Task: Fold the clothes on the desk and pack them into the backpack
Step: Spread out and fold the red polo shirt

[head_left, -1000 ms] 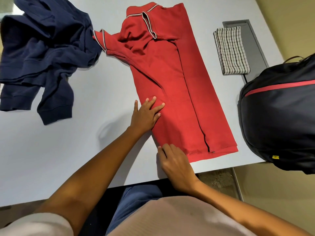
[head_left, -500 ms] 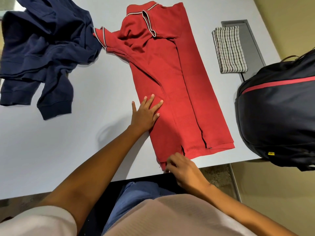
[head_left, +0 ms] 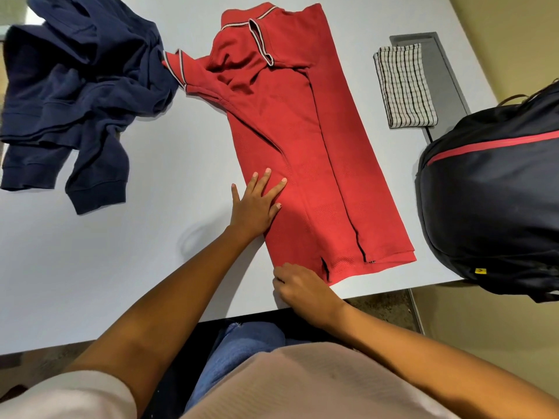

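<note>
Presently the red polo shirt lies on the desk, running from the far edge down to the near edge, a little right of the tabletop's middle. Both its sides are folded in to make a long narrow strip, collar at the far end and hem at the near edge. One striped sleeve cuff sticks out to the left near the collar.

The left hand lies flat on the strip's left edge, about two thirds of the way down. Its fingers are straight and spread, pressing the cloth to the tabletop and gripping nothing.

The right hand sits at the hem's near left corner, by the near edge of the tabletop, with its fingers curled under. It appears to pinch that corner, though the knuckles hide the fingertips.

A navy sweatshirt lies crumpled at the far left corner, touching the protruding cuff. A folded checked cloth rests near the far right corner, partly on a grey panel set into the tabletop and apart from the shirt. The backpack, black with a red stripe, overlaps the right edge just beside the hem.
</note>
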### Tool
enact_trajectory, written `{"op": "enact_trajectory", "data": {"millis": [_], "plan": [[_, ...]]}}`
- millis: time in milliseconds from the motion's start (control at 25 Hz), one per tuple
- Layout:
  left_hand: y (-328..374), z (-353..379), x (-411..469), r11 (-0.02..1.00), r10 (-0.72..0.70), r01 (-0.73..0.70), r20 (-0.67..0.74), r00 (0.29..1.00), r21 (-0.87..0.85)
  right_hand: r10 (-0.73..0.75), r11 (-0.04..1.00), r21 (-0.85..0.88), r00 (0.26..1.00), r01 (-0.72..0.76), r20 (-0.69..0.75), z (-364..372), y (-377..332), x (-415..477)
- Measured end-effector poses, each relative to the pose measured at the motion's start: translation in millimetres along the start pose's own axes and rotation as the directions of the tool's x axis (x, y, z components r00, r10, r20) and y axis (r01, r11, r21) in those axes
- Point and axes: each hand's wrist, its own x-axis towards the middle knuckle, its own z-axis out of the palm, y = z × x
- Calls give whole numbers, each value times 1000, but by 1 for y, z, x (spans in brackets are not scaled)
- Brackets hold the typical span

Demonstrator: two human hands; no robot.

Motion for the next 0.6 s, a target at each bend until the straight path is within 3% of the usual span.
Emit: {"op": "enact_trajectory", "data": {"millis": [80,240,320,440,520,600], "plan": [[0,1,-1,1000,-5,5,-6,1000,-10,-55,986,158,998,52,15,8,4,-20],[1,6,-3,1000,-10,10,-17,1000,-15,192,914,391,964,-108,-182,2,13,-26],[1,14,-8,1000,-9,8,-49,999,-19,303,912,357,920,-204,-250,-2,22,-12],[0,27,-18,1000,12,-11,-123,992,14,311,938,203,941,-282,-131,10,37,-3],[0,31,-22,1000,19,-18,-143,990,8,231,965,145,971,-220,-64,23,42,-19],[0,32,-27,1000,26,-27,-140,990,-3,179,959,239,980,-154,-86,28,47,-43]]}}
